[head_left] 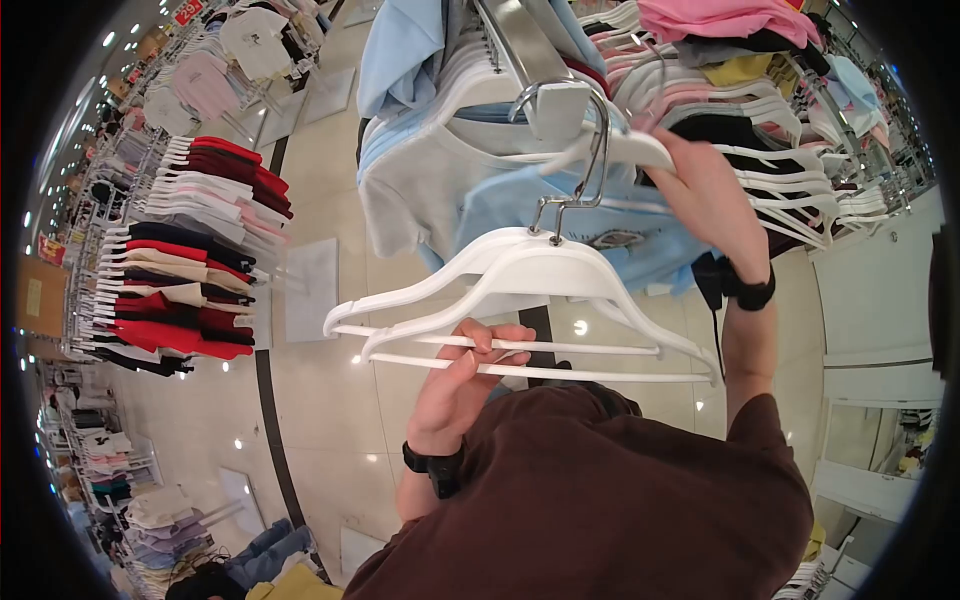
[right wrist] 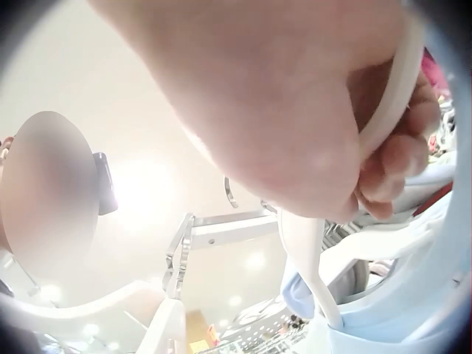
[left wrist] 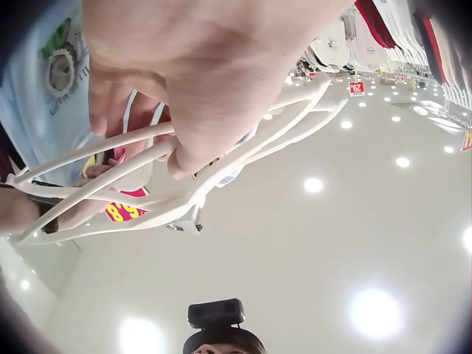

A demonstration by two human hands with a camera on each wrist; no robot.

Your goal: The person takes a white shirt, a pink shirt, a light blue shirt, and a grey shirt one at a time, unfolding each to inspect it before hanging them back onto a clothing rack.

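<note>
Two empty white hangers (head_left: 480, 270) hang by their metal hooks at the front end of the chrome rail (head_left: 520, 45). The left hand (head_left: 455, 390) holds their lower bars, fingers curled round them; in the left wrist view the hand (left wrist: 199, 81) covers part of the white bars (left wrist: 96, 173). The right hand (head_left: 710, 195) grips the shoulder of another white hanger (head_left: 640, 150), which carries a light blue shirt (head_left: 590, 225) with a printed motif. In the right wrist view, the right hand's fingers (right wrist: 394, 166) curl round that white hanger (right wrist: 402, 81).
Grey and light blue shirts (head_left: 410, 190) hang behind on the same rail. More hangers with clothes (head_left: 770, 130) stand at the right, a pink garment (head_left: 730, 20) above them. Racks of red, white and black clothes (head_left: 190, 250) line the left. A white cabinet (head_left: 870, 290) is at the right.
</note>
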